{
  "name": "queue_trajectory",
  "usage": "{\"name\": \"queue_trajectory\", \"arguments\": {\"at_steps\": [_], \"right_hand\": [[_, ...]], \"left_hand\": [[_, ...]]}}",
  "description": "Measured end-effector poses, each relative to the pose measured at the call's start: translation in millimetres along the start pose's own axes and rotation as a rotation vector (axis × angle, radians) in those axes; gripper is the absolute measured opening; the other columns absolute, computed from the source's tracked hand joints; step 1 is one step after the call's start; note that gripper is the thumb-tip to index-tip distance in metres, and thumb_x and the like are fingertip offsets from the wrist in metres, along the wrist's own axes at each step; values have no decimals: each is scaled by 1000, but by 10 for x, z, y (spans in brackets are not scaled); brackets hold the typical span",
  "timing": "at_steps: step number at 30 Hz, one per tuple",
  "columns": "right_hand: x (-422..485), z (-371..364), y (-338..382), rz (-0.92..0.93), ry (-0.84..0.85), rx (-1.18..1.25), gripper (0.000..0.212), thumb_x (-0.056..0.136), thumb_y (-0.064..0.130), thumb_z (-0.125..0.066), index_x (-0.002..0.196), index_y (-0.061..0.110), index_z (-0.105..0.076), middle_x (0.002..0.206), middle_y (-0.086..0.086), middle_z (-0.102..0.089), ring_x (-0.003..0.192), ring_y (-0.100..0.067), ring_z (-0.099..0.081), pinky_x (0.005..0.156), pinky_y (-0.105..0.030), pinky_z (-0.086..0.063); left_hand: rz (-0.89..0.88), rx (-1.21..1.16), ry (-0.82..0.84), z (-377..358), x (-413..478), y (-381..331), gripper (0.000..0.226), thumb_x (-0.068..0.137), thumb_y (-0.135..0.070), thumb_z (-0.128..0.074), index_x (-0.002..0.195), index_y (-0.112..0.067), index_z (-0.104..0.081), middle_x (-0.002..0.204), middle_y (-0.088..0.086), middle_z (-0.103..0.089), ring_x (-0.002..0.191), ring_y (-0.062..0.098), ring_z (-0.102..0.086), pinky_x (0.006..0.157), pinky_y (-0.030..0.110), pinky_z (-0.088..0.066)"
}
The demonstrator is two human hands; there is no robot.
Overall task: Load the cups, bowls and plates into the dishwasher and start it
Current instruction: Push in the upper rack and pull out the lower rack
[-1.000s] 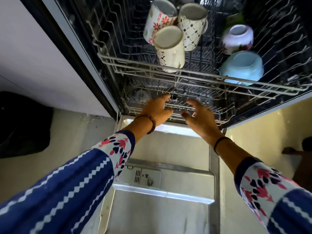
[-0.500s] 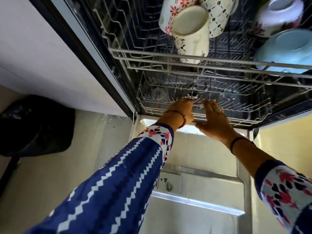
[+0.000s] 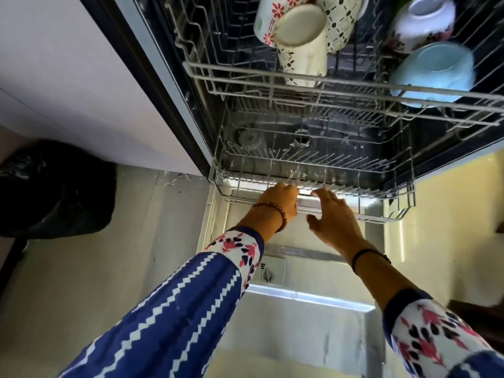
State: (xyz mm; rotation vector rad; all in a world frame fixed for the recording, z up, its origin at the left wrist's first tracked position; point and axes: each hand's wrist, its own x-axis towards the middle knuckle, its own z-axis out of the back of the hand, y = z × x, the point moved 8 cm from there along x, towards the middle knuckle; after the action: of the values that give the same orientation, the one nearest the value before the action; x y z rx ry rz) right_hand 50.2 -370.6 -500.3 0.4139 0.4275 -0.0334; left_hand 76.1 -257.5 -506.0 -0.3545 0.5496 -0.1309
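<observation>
The dishwasher stands open with its door (image 3: 300, 336) folded down flat below me. My left hand (image 3: 281, 205) is closed around the front rail of the lower rack (image 3: 395, 211), which holds no dishes. My right hand (image 3: 332, 222) sits beside it, fingers hooked over the same rail and thumb spread below. In the upper rack (image 3: 245, 70) a cream mug (image 3: 302, 45), a red-flowered mug (image 3: 270, 17) and a dotted mug (image 3: 341, 15) lie upside down. To their right are a white bowl (image 3: 422, 20) and a light blue bowl (image 3: 436, 69).
The detergent dispenser (image 3: 268, 274) is set in the door's inner face. A white cabinet side (image 3: 81, 91) borders the dishwasher on the left. A black bag (image 3: 54, 192) lies on the floor at the left. Pale floor runs along both sides of the door.
Both hands have reached forward and down to the lower rack's front rail and closed on it. The rack's front now juts out over the door, and my view has dipped closer.
</observation>
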Motion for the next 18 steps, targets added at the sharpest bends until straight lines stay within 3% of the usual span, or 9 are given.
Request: {"name": "queue_trajectory", "arguments": {"at_steps": [3, 6, 11, 14, 16, 18], "right_hand": [[-305, -118, -7, -29, 31, -4, 45, 96, 24, -61, 139, 17, -47, 135, -10, -60, 124, -29, -54, 101, -36, -44], [-718, -317, -85, -48, 69, 0, 39, 98, 26, -59, 135, 19, -51, 133, -8, -61, 123, -28, -54, 96, -33, -45], [-1528, -748, -279, -92, 161, 70, 37, 99, 24, -55, 136, 23, -49, 140, 0, -55, 136, -25, -44, 109, -31, -37], [-1979, -1038, -387, -136, 257, 62, 36, 101, 28, -51, 137, 28, -49, 145, 2, -51, 142, -25, -38, 112, -33, -34], [-2229, -1194, -446, -149, 291, 62, 32, 101, 30, -52, 132, 30, -53, 139, 0, -58, 136, -26, -47, 107, -35, -41], [-2436, -1304, -502, -170, 313, 50, 24, 100, 30, -53, 123, 30, -59, 120, -2, -68, 113, -25, -62, 90, -31, -50]], "left_hand": [[-42, 1, 43, -183, -295, 14, 21, 93, -10, -55, 112, -7, -61, 116, 14, -61, 110, 31, -58, 95, 40, -49], [-36, -60, 95, -476, -656, 45, 21, 93, -4, -49, 110, -3, -62, 112, 19, -63, 106, 35, -60, 91, 41, -49], [-9, -98, 210, -1146, -1390, 106, 38, 93, 2, -48, 129, -8, -56, 123, 17, -60, 117, 33, -56, 101, 38, -46], [-1, -102, 288, -1481, -1827, 132, 40, 93, -1, -48, 130, -14, -55, 125, 15, -59, 116, 32, -57, 100, 39, -47], [-10, -105, 341, -1656, -2103, 151, 45, 93, 1, -46, 132, -18, -55, 123, 15, -60, 112, 32, -59, 97, 39, -49], [-21, -102, 372, -1812, -2360, 161, 47, 94, 1, -43, 134, -21, -54, 120, 16, -59, 108, 33, -60, 93, 36, -50]]}}
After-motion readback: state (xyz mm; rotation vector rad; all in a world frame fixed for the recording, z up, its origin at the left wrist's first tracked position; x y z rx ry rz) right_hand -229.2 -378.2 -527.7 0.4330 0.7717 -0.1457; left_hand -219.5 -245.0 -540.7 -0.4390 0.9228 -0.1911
